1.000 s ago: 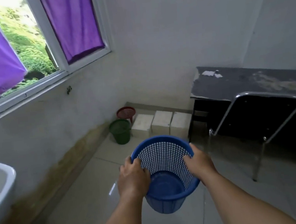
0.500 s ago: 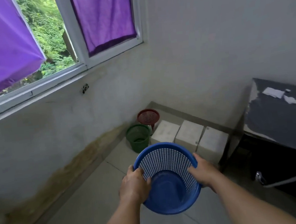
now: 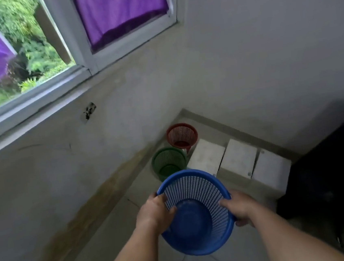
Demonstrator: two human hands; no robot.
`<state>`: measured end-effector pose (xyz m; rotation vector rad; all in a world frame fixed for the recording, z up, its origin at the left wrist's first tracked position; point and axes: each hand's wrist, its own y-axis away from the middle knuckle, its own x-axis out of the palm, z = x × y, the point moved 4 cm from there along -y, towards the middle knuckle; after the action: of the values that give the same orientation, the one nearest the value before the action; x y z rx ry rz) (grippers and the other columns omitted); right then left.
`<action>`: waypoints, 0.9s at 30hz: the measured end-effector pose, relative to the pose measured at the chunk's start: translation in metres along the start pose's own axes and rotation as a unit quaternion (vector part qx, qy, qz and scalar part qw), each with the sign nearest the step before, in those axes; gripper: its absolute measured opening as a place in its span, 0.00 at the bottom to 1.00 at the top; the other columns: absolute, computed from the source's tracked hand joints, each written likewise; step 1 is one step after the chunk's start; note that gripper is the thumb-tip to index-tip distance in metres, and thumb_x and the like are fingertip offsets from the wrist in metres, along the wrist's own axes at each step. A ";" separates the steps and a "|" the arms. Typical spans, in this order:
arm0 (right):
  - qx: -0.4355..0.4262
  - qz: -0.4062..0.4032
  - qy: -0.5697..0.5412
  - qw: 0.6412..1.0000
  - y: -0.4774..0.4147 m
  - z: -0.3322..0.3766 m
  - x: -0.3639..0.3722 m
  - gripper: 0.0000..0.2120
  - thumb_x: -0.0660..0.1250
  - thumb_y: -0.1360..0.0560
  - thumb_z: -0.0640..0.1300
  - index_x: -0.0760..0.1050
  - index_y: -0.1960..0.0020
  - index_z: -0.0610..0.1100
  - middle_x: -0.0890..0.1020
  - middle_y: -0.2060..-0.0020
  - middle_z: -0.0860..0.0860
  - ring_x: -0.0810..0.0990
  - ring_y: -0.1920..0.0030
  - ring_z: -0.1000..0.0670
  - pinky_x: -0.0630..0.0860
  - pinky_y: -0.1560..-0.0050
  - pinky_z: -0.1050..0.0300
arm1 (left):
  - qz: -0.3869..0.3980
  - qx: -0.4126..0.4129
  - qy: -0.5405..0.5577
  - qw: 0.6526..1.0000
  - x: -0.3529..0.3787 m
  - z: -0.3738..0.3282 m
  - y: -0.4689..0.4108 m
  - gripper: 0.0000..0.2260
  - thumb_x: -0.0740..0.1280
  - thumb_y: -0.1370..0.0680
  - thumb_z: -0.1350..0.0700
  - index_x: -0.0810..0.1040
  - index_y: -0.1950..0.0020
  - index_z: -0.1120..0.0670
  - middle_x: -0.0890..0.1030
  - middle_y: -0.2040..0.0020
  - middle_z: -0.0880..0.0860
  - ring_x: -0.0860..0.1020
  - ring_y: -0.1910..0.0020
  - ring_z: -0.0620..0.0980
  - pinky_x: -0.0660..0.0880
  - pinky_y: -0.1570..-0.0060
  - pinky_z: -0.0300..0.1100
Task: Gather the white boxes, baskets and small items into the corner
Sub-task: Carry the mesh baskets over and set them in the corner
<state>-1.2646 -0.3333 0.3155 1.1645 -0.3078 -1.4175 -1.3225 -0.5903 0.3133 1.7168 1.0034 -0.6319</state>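
Observation:
A blue mesh basket [image 3: 194, 217] hangs in the air over the tiled floor, its mouth tipped towards me. My left hand [image 3: 154, 213] grips its left rim and my right hand [image 3: 239, 208] grips its right rim. In the corner ahead stand a red basket [image 3: 181, 135] and, nearer, a green basket [image 3: 168, 162], both upright on the floor. Three white boxes [image 3: 238, 158] sit in a row along the back wall to the right of the baskets. The blue basket's rim overlaps the green one in view.
A black desk [image 3: 328, 173] stands at the right, close to the last white box. A window [image 3: 38, 55] with purple curtains runs along the left wall. A stained skirting strip lines the left wall down to the corner.
I have come closer to the corner, so the red and green baskets and the boxes look larger. The blue basket stays held in both hands, tipped more towards me. The chair has left view.

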 end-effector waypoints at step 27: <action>0.087 0.042 0.103 0.990 -0.435 -0.026 0.170 0.26 0.65 0.23 0.54 0.63 0.27 0.53 0.78 0.50 0.51 0.77 0.57 0.53 0.72 0.64 0.59 | 0.091 -0.206 0.254 0.941 0.244 0.166 -0.310 0.29 0.68 0.25 0.42 0.66 0.26 0.46 0.54 0.21 0.50 0.62 0.27 0.49 0.55 0.36 0.36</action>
<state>-1.4671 -0.3600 -0.1049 1.4128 -0.3358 -1.2045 -1.4536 -0.6199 -0.0933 1.5921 1.2083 0.1563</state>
